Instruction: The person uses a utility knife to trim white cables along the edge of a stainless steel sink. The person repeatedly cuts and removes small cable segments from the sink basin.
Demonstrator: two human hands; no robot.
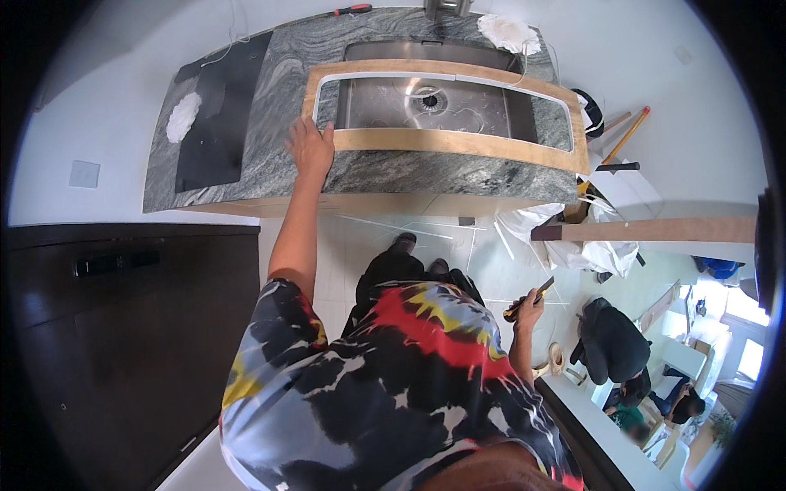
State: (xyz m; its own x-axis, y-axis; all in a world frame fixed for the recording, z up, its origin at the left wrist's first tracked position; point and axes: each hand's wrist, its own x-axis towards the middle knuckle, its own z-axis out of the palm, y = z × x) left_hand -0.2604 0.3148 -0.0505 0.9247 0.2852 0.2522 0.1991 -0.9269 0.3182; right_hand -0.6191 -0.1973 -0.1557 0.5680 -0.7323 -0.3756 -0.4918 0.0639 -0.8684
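Observation:
A rectangular wooden frame (405,140) with a white-lined inner edge lies across the grey stone countertop (368,172), over the stainless steel sink (368,110). My left hand (311,147) rests on the frame's near left corner, fingers spread. Down at my right side, away from the counter, my right hand (528,309) is closed around a utility knife (545,287) with its blade out. Through the frame's opening show the sink basin, its drain and a thin pale cord or strip.
White crumpled material (508,34) lies by the faucet, a screwdriver (354,10) at the back edge. White strips (399,227) litter the floor. Plastic bags (592,255) and a wooden board (657,231) are at right; several people are beyond.

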